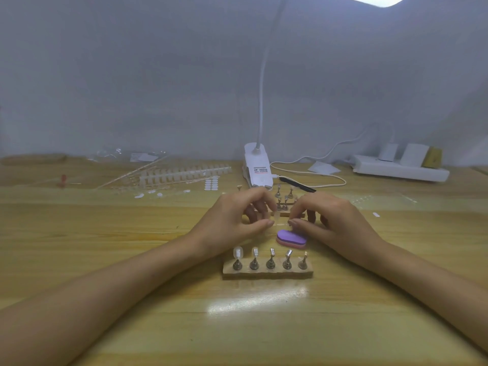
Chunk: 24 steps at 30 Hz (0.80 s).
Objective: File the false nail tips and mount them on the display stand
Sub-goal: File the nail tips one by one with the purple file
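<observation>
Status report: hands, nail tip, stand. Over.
Left hand pinches clear nail tip; right hand at it, grip unclear. Near stand: mounted tip on leftmost holder. Purple buffer block idle on table, nothing blocking.

Bare worktop (111,223) lay open at centre left and in the lower middle of the frame — at centre, the buffer block (291,236) and the pegged display stand (268,270) stood close together, blocking passage.

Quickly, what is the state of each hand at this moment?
Left hand: pinches a clear nail tip between thumb and forefinger.
Right hand: curled close beside that tip; whether it holds anything cannot be told.
</observation>
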Available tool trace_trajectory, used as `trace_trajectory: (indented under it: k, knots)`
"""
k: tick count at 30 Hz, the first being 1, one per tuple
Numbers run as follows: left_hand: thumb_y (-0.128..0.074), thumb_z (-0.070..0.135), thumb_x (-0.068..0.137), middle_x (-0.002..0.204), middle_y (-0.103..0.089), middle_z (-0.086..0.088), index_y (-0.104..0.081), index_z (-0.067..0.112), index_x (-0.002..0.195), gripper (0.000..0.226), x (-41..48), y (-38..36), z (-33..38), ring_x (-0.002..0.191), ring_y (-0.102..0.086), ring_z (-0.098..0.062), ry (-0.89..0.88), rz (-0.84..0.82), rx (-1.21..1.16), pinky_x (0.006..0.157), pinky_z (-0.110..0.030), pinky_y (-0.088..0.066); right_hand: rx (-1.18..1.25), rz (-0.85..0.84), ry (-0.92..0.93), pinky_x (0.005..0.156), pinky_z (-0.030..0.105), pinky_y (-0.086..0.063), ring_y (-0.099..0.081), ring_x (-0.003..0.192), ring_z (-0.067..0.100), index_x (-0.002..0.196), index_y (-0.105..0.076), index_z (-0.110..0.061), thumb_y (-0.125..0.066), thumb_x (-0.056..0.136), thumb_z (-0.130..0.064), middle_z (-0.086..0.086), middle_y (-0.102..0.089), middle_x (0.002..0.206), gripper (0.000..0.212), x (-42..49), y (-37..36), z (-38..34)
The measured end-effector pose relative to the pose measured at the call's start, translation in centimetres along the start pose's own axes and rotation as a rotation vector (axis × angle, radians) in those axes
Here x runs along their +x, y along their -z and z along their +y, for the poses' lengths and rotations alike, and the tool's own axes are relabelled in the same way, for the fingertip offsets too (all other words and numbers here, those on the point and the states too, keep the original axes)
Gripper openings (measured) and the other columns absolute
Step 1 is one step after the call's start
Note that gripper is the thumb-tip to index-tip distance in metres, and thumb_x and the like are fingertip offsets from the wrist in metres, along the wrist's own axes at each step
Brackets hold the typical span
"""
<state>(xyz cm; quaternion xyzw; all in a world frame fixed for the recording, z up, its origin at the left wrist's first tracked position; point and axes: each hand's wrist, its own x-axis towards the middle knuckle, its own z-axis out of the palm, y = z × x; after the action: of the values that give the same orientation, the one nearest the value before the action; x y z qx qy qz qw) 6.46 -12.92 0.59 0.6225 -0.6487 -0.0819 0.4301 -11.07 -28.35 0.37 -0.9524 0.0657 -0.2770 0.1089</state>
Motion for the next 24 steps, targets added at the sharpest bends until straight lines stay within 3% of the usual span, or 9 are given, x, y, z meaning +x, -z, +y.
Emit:
trace_trajectory:
  k: [5,8,11,13,15,17,20,22,24]
  knots:
    - [-0.075,0.018,0.086,0.085,-0.066,0.013,-0.067,0.018,0.085,0.007,0.0,0.0,0.3,0.078,-0.062,-0.009,-0.046,0.051,0.090,0.063,-0.011,-0.043,-0.023,0.023,-0.053,0.062,0.014,-0.031,-0.051,0.079,0.002,0.079,-0.059,-0.030,-0.070,0.088,-0.033,-0.024,-0.054,0.076,0.014,0.2,-0.2,-0.6]
    - [-0.076,0.020,0.085,0.091,-0.060,0.014,-0.066,0.019,0.083,0.010,0.0,0.1,0.5,0.080,-0.061,-0.008,-0.116,0.114,0.209,0.063,-0.026,-0.049,0.064,0.038,-0.099,0.064,0.018,-0.034,-0.052,0.079,0.007,0.079,-0.062,-0.026,-0.071,0.088,-0.032,-0.017,-0.060,0.077,0.014,0.3,-0.4,-0.8]
    - [-0.074,0.020,0.085,0.097,-0.064,0.009,-0.066,0.020,0.078,0.011,0.2,0.4,0.8,0.083,-0.062,-0.014,-0.406,0.218,0.595,0.055,-0.028,-0.049,0.249,0.021,-0.159,0.063,0.018,-0.034,-0.053,0.074,0.011,0.075,-0.063,-0.024,-0.072,0.089,-0.025,-0.015,-0.062,0.071,0.016,0.6,-0.5,-0.8]
    - [-0.070,0.018,0.087,0.096,-0.068,0.003,-0.066,0.021,0.077,0.010,0.5,0.4,0.5,0.084,-0.063,-0.022,-0.645,0.279,0.827,0.058,-0.027,-0.046,0.350,-0.004,-0.180,0.061,0.016,-0.035,-0.055,0.068,0.011,0.075,-0.065,-0.020,-0.071,0.091,-0.020,-0.014,-0.062,0.067,0.017,0.7,-0.6,-0.7]
    - [-0.070,0.017,0.087,0.101,-0.068,0.001,-0.063,0.023,0.083,0.009,0.6,0.3,0.3,0.089,-0.059,-0.023,-0.733,0.304,0.885,0.065,-0.035,-0.048,0.448,-0.014,-0.205,0.060,0.013,-0.036,-0.057,0.065,0.012,0.073,-0.065,-0.018,-0.070,0.091,-0.018,-0.010,-0.064,0.066,0.019,0.8,-0.7,-0.7]
    - [-0.072,0.019,0.086,0.100,-0.068,0.000,-0.065,0.021,0.082,0.009,0.5,0.0,0.2,0.089,-0.054,-0.022,-0.629,0.304,0.799,0.068,-0.037,-0.047,0.486,0.019,-0.208,0.058,0.010,-0.036,-0.054,0.062,0.007,0.072,-0.065,-0.018,-0.072,0.090,-0.016,-0.010,-0.063,0.065,0.020,0.8,-0.7,-0.7]
    - [-0.077,0.020,0.083,0.097,-0.059,0.007,-0.068,0.017,0.079,0.011,0.5,0.1,0.1,0.093,-0.052,-0.019,-0.218,0.186,0.293,0.077,-0.029,-0.043,0.303,0.122,-0.088,0.057,0.012,-0.035,-0.052,0.060,0.008,0.072,-0.065,-0.015,-0.077,0.084,-0.016,-0.010,-0.061,0.065,0.016,0.7,-0.3,-0.8]
    - [-0.078,0.018,0.083,0.097,-0.056,0.005,-0.068,0.017,0.079,0.010,0.6,0.4,-0.2,0.093,-0.052,-0.015,0.023,0.087,-0.035,0.076,-0.016,-0.041,0.081,0.164,0.045,0.056,0.024,-0.042,-0.053,0.060,0.013,0.074,-0.067,-0.011,-0.078,0.083,-0.020,-0.005,-0.062,0.068,0.017,0.7,-0.2,-0.8]
    - [-0.077,0.014,0.083,0.096,-0.058,0.002,-0.066,0.017,0.076,0.013,0.7,0.4,-0.4,0.084,-0.052,-0.011,0.129,0.064,-0.157,0.070,-0.010,-0.039,-0.038,0.215,0.127,0.053,0.035,-0.046,-0.055,0.060,0.018,0.073,-0.068,-0.010,-0.075,0.083,-0.025,-0.003,-0.062,0.068,0.019,0.7,-0.2,-0.8]
